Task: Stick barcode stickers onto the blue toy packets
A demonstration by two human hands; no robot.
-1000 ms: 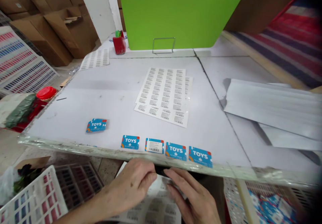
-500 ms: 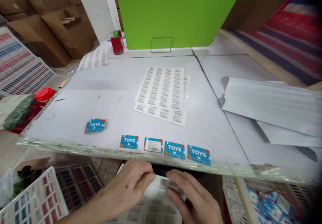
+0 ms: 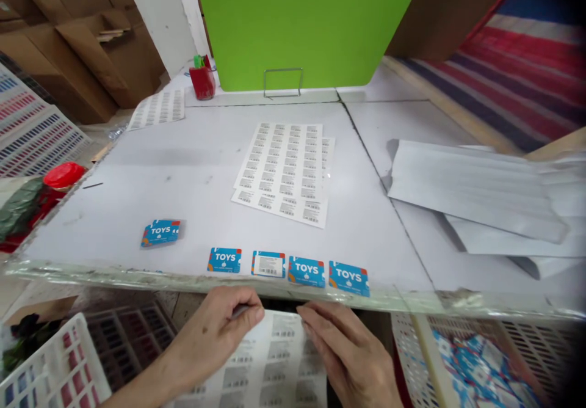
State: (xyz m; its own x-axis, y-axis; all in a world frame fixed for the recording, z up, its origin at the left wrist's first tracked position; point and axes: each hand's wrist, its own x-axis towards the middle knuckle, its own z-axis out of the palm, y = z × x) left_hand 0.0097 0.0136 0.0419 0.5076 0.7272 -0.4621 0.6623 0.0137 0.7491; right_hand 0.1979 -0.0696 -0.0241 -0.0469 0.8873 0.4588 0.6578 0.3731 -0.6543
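Below the table's front edge, a white sheet of barcode labels point(image 3: 274, 374) hangs between my two hands. My left hand point(image 3: 229, 328) pinches its upper left edge between thumb and fingers. At the upper right corner, my right hand point(image 3: 350, 353) grips the sheet with its fingers close together; its thumb is mostly hidden. Just beyond, a row of blue TOYS cards lies along the edge: a left card point(image 3: 224, 260), a card with a white barcode label point(image 3: 268, 265), and two more TOYS cards point(image 3: 306, 272) on the right. A small pile of TOYS cards point(image 3: 160, 232) sits farther left.
More barcode sheets point(image 3: 284, 167) lie mid-table. Crumpled white backing paper point(image 3: 471, 188) covers the right side. A red holder point(image 3: 202, 82) and a green panel point(image 3: 297, 23) stand at the back. A basket of cards point(image 3: 480, 365) is below right, a white crate point(image 3: 50, 365) below left.
The sheet in my hands has come up and lies flatter, showing more label rows. My left hand has shifted slightly left, and the whole view has swung a little to the right.
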